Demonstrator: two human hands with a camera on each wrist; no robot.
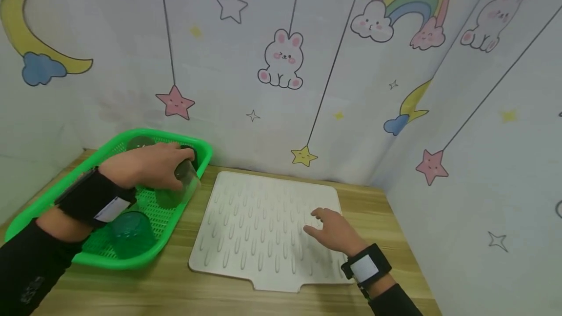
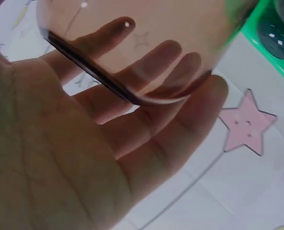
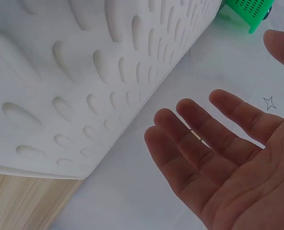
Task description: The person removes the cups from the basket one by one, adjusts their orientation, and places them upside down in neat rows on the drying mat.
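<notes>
My left hand [image 1: 153, 165] grips a transparent cup [image 1: 189, 184] from above, over the right side of the green basket [image 1: 72, 257]. In the left wrist view the cup [image 2: 146, 52] looks brownish, and the fingers show through its wall. A teal see-through cup [image 1: 131, 235] is in the near part of the basket. Farther back in it is a dark round see-through piece [image 1: 140, 142], partly behind the left hand. Over the right side of the white ridged draining mat [image 1: 263, 223] hovers my right hand [image 1: 335, 230], fingers loosely bent and holding nothing.
The mat lies on a wood-grain table [image 1: 184, 286], right of the basket, with a tab along its near edge. A white cloth wall [image 1: 246, 135] printed with stars and rabbits rises behind, and more of it bounds the left and right sides.
</notes>
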